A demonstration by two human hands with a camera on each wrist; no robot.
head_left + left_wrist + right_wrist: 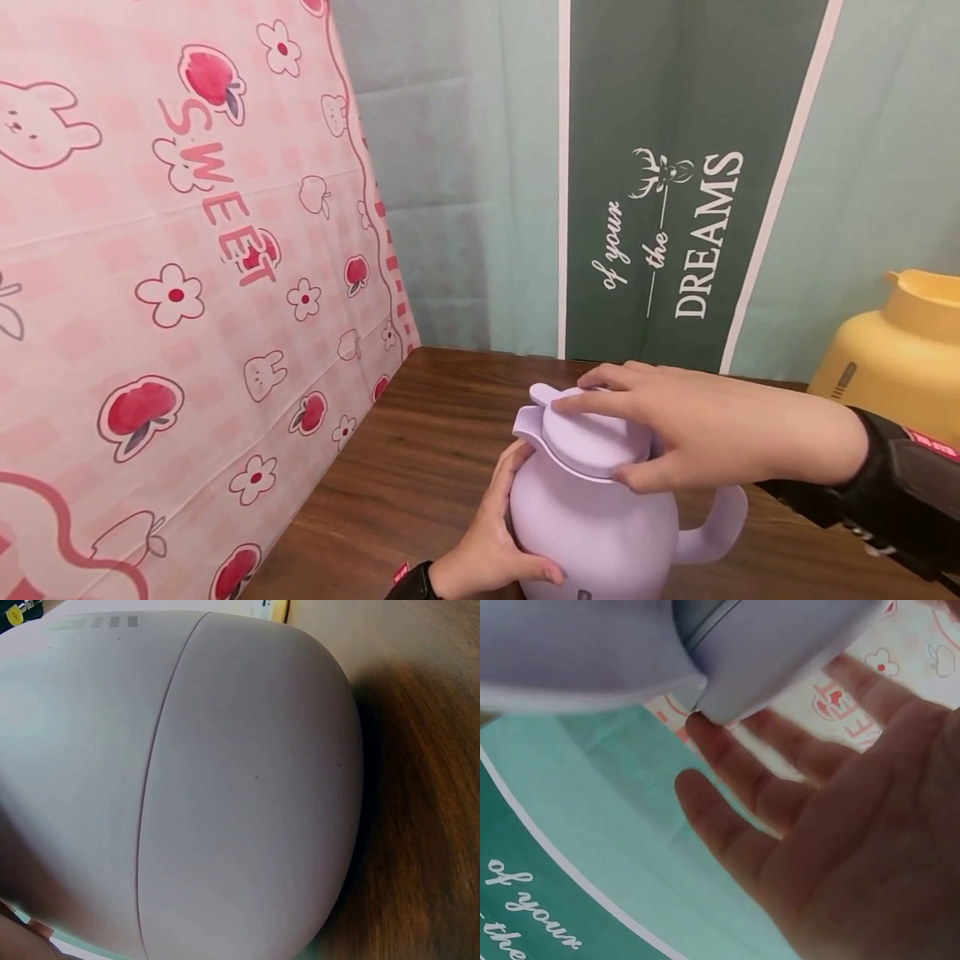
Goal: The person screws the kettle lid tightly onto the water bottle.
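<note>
A lavender thermos jug (592, 533) stands on the wooden table with its spout (528, 422) to the left and its handle (718, 533) to the right. My left hand (491, 533) holds the jug's round body from the left, thumb across the near side and fingers around the far side. Over the top, my right hand (705, 425) grips the round lid (588, 442), thumb at its near rim and fingers at the far side. The left wrist view is filled by the jug's smooth lower body (247, 780). In the right wrist view, fingertips touch the lid's edge (780, 667).
A yellow jug (877, 358) stands at the far right, behind my right wrist. The dark wooden table (405, 467) meets a pink printed cloth (225, 333) on the left and a green curtain (487, 167) at the back.
</note>
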